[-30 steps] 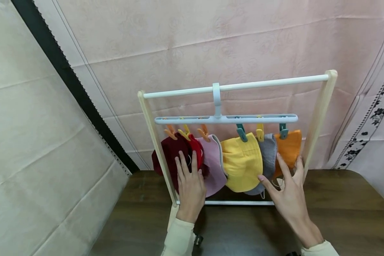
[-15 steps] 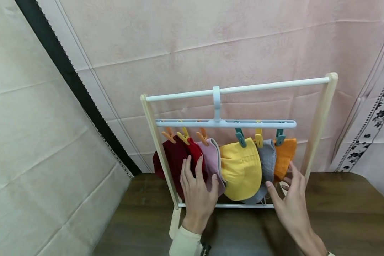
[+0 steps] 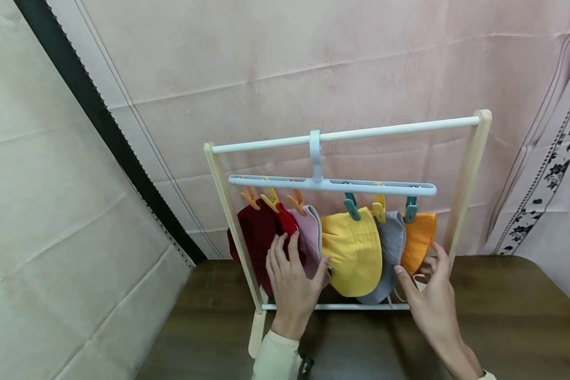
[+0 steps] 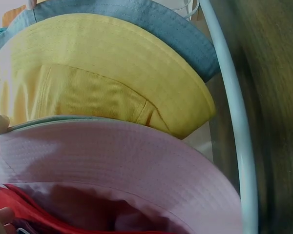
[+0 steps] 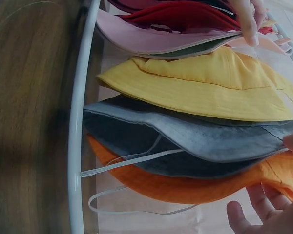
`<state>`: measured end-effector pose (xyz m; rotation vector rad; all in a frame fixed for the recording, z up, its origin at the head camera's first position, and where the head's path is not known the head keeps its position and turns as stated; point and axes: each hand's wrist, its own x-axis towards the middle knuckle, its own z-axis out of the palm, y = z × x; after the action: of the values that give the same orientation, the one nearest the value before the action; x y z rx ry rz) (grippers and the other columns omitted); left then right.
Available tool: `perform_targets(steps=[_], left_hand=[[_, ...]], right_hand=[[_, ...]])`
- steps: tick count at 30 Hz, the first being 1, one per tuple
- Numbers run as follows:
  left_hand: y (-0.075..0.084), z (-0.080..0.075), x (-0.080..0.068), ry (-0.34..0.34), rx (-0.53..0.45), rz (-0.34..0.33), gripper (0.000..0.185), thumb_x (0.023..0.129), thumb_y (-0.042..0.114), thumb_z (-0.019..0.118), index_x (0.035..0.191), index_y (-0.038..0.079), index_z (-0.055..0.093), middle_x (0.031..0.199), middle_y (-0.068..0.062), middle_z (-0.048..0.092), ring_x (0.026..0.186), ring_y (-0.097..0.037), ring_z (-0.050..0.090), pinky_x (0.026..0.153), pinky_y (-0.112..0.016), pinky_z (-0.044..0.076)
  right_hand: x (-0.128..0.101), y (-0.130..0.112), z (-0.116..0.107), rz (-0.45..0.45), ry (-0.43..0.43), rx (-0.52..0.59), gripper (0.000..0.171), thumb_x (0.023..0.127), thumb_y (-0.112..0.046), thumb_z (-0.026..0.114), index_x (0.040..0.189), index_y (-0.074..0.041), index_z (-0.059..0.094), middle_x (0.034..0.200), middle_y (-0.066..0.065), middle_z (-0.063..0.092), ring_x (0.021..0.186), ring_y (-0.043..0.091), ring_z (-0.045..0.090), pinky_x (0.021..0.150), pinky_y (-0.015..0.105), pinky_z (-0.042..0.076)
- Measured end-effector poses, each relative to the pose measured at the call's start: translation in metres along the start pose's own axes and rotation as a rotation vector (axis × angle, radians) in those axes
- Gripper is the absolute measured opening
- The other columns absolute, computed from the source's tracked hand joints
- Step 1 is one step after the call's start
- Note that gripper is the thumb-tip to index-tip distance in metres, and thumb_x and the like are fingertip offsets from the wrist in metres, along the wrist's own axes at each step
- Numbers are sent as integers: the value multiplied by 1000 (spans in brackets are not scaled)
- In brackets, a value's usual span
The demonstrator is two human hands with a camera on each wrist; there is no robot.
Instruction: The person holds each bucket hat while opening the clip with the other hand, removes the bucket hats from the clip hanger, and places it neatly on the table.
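Several bucket hats hang clipped in a row from a pale blue hanger [image 3: 332,184]. My left hand [image 3: 292,290] is at the left group, thumb on the outer brim edge of the pink hat [image 4: 122,151] and fingers at the red hat [image 3: 286,217], holding them between. The maroon hat [image 3: 253,232] hangs left of these. With its thumb on the grey-blue hat [image 3: 390,243] and fingers behind the orange hat [image 3: 419,240], my right hand [image 3: 434,298] pinches that pair. The yellow hat [image 3: 353,253] hangs between both hands, untouched.
A rack with cream posts [image 3: 467,179] and a white top rod [image 3: 399,129] carries the hanger. Its lower rod [image 5: 78,117] runs close in front of the brims. Orange, yellow and teal clothespins [image 3: 351,206] grip the hats. Below is a dark wooden table [image 3: 209,327]; pink cloth [image 3: 285,63] hangs behind.
My left hand has shifted right, its thumb spreading out to the pink brim. My right thumb has moved from the yellow hat's edge to the grey-blue hat, fingers going behind the orange one.
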<state>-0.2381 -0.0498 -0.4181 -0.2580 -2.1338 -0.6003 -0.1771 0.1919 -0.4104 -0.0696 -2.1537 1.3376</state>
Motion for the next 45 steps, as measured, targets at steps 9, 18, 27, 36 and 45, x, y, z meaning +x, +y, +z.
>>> perform_targets(steps=[9,18,27,36,45], left_hand=[[-11,-3,7,10,0,-6,72,94,53,77,146,9,55,146,-19,53,140,-37,46,116,-58,39],[-25,-5,10,-41,-126,-3,67,97,50,75,146,10,55,151,-20,47,139,-36,46,108,-52,51],[-37,-11,8,-57,-126,-30,69,95,53,74,147,11,53,158,-24,40,146,-42,39,109,-62,48],[-34,-23,3,-17,-23,-43,71,95,56,72,146,10,55,158,-26,41,150,-46,35,116,-67,37],[10,-23,3,145,-124,185,69,98,46,70,147,1,52,155,-28,43,146,-46,40,114,-62,41]], right_hand=[[5,-6,6,-66,16,31,86,96,-9,78,162,-2,23,108,17,67,86,-6,57,75,9,48],[2,-5,11,-172,47,47,82,96,0,75,162,-1,27,107,19,69,87,-5,56,74,8,46],[2,-10,19,-201,19,4,82,95,-3,77,161,2,28,107,18,68,84,1,57,74,7,45],[0,-15,28,-223,0,-4,78,92,-3,81,154,7,35,101,15,69,80,10,61,73,7,45],[1,-18,31,-184,-5,-14,82,88,-8,87,149,4,35,90,6,67,78,8,60,71,8,46]])
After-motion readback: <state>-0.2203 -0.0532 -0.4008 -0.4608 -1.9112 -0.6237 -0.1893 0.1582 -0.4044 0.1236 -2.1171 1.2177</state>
